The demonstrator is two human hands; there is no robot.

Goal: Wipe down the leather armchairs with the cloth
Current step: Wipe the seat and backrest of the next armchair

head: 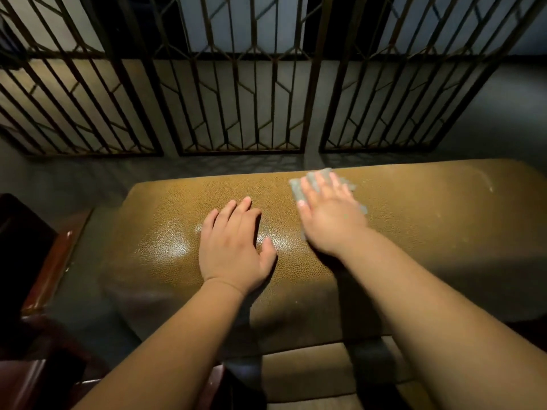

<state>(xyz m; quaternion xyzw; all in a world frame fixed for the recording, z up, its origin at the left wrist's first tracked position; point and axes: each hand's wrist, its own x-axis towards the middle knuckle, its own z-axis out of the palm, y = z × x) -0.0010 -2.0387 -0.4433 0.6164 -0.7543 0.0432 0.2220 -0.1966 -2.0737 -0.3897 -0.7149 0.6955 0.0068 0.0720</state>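
Note:
A tan leather armchair (429,232) fills the middle of the view; I look down on the rounded top of its backrest. My left hand (233,247) rests flat on the leather with fingers spread. Just to its right, my right hand (328,214) presses a grey cloth (296,186) flat against the backrest top near its far edge. The cloth shows around my fingers and is mostly hidden beneath the palm. The seat cushion (307,377) appears below, between my forearms.
A dark metal lattice screen (242,93) stands close behind the chair on a grey floor. A glossy dark wooden armrest or side table (50,261) sits at the left. White smears mark the leather at the far right (488,187).

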